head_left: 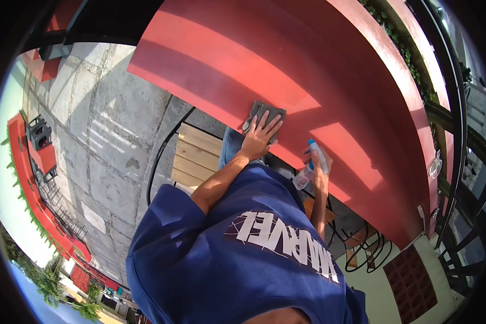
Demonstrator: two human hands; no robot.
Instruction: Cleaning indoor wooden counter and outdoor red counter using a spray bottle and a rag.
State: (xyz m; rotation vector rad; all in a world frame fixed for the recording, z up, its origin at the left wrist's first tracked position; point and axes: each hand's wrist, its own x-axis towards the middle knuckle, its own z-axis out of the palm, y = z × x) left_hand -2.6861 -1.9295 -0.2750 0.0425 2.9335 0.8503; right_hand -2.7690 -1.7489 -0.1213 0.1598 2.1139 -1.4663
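Observation:
My left hand [258, 139] lies flat with its fingers spread on a folded grey cloth [263, 106], pressing it against the red tabletop [221, 65]. The cloth rests near the table's close edge. In my right hand [321, 166] is a clear spray bottle [303, 178] with a blue and white trigger head, the fingers wrapped around its neck. The bottle is tilted, its head pointing up toward the table, and it is held at the table's near edge, to the right of the cloth.
A slatted wooden chair [195, 156] with a black metal frame stands left of my legs. More black-framed chairs [368, 249] are at the lower right. A red wall ledge [389, 59] with plants runs behind the table. Grey stone paving [110, 127] spreads to the left.

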